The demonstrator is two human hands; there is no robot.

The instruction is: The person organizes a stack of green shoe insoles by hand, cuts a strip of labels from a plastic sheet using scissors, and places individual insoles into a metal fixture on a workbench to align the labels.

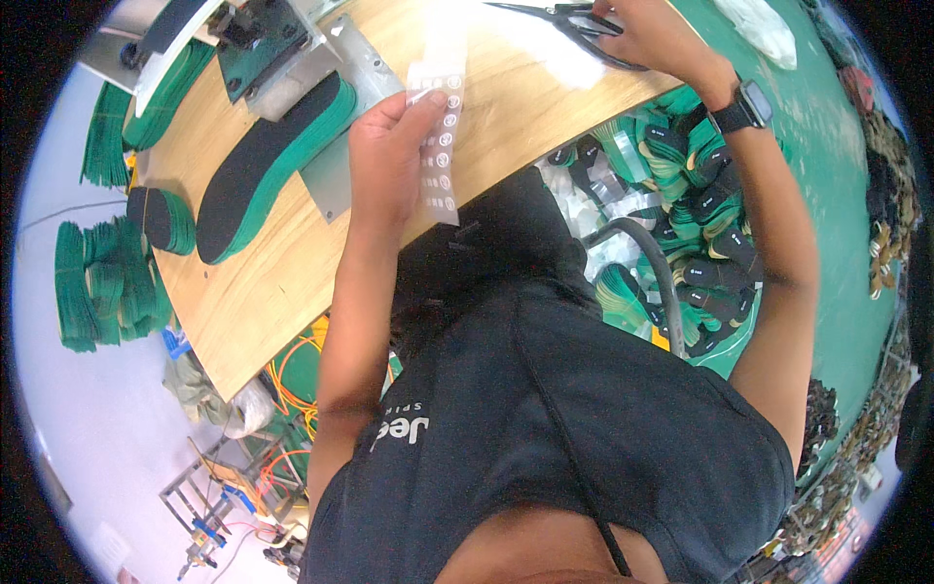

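My left hand [391, 146] pinches a translucent strip of labels [444, 165] with rows of small white prints, thumb on top. One end of the strip hangs over the table's edge, and its far part fades into glare. At the far right of the table, my right hand [662, 37] closes its fingers on the black handles of a pair of scissors [574, 21], whose blades point left. A stack of insoles [277, 161], black on top and green at the sides, lies to the left of my left hand.
The wooden table [263, 292] carries a metal machine [268, 49] with a flat metal plate [365, 58]. More green insole stacks [107, 282] stand at the left. Below the table's right side, heaped insoles [700, 204] lie beside a curved grey tube [652, 253].
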